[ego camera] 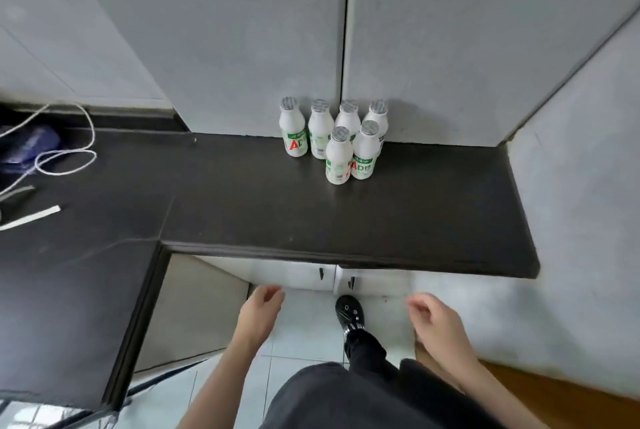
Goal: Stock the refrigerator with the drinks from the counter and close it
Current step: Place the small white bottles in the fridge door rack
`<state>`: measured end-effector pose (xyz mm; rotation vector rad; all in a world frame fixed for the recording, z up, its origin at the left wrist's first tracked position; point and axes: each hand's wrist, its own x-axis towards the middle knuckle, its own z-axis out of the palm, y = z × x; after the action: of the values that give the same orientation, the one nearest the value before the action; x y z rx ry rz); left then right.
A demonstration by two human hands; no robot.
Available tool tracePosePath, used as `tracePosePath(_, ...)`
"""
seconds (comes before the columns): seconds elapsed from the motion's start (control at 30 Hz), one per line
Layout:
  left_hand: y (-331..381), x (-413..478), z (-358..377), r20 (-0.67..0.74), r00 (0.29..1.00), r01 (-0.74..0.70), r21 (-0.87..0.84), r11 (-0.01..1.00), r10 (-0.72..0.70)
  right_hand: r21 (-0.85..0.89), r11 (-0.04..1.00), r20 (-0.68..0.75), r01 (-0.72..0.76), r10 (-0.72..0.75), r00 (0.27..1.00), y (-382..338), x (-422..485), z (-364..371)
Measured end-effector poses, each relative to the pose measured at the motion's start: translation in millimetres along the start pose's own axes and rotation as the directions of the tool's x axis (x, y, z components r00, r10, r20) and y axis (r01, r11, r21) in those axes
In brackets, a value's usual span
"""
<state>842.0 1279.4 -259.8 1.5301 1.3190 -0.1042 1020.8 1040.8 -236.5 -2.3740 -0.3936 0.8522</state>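
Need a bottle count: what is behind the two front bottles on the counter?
Four more bottles stand in a row against the grey panels. The front bottles cover the lower parts of the right two.

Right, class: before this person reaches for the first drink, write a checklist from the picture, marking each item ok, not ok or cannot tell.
1. Bottles upright: ok, six stand clustered near the wall.
2. Caps sealed: cannot tell; silver tops are in place on all six.
3. Left hand free: ok, loosely curled, holding nothing.
4. Right hand free: ok, also holding nothing.
5. Reach path clear: ok, the counter in front of the bottles is bare.
6. Refrigerator open and ready: cannot tell, it is not in view.
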Motion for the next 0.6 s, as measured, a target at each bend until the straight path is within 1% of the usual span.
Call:
tracePosePath(0.03,12,2,-2,-0.051,0.999,-0.019,-0.027,0.999,0.018,0.023,0.999,-0.04,0.048,-0.048,0.998,-18,17,-9)
tracePosePath(0.1,42,10,-5,-0.132,0.986,-0.108,-0.044,0.993,0.101,0.043,0.985,-0.115,0.169,-0.163,0.98,-54,50,-25)
tracePosePath(0.17,82,22,-4,-0.19,0.965,-0.196,-0.068,0.978,0.18,0.044,0.957,-0.186,0.286,-0.273,0.944,-89,83,-40)
tracePosePath(0.23,123,35,0,-0.241,0.941,-0.267,-0.105,0.958,0.236,0.038,0.93,-0.244,0.365,-0.346,0.906,-119,111,-50)
tracePosePath(0.27,141,41,3,-0.258,0.926,-0.308,-0.095,0.947,0.276,0.034,0.914,-0.269,0.404,-0.381,0.885,-132,123,-53)
tracePosePath(0.33,173,52,8,-0.264,0.888,-0.4,-0.035,0.916,0.378,0.019,0.87,-0.305,0.494,-0.465,0.831,-153,143,-56)
tracePosePath(0.4,196,62,12,-0.247,0.855,-0.468,0.012,0.883,0.457,0.002,0.834,-0.325,0.552,-0.521,0.789,-169,157,-57)
tracePosePath(0.5,214,71,19,-0.223,0.822,-0.524,0.063,0.849,0.524,0.013,0.83,-0.335,0.557,-0.521,0.785,-180,169,-57)
tracePosePath(0.6,226,81,27,-0.173,0.82,-0.547,0.042,0.836,0.545,0.002,0.826,-0.304,0.563,-0.536,0.788,-183,179,-59)
